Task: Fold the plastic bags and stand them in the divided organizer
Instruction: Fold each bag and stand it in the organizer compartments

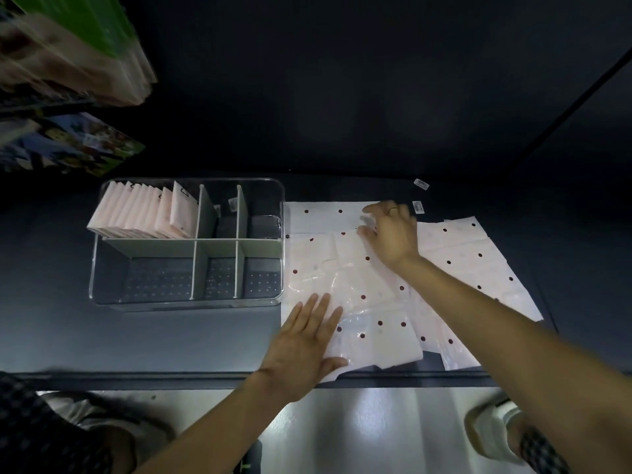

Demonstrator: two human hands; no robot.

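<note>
- broadly, a dark table (61,336) fills the middle of the view, its near edge running across the lower part, with a pale shiny floor (376,429) below it.
- a pink plastic bag (355,268) with dark red dots lies spread flat on the table, just right of the organizer and touching its right wall; its surface is creased and glossy in places.
- a second dotted bag (478,268) lies under and to the right of the first, partly covered by it and by the right forearm.
- the clear organizer (102,268) stands on the table left of the bags, split by grey dividers (205,213) into six compartments.
- a row of folded pink bags (143,213) stands on edge in the far left compartment, leaning slightly; the near three compartments hold nothing, and i cannot tell what the dark shapes in the far middle and far right ones are.
- the left hand (304,343) lies flat, fingers straight and slightly spread, pressing the near left part of the top bag.
- the right hand (390,234) reaches to the far part of the same bag, fingers loosely bent; it is blurred, so i cannot tell whether it pinches the plastic or only touches it.
- stacked packets (68,53), pink and green, sit blurred at the upper left, with a printed colourful sheet (75,145) below them.
- two small white labels (420,196) lie on the table beyond the bags.
- a shoe (492,429) shows on the floor at the lower right.
</note>
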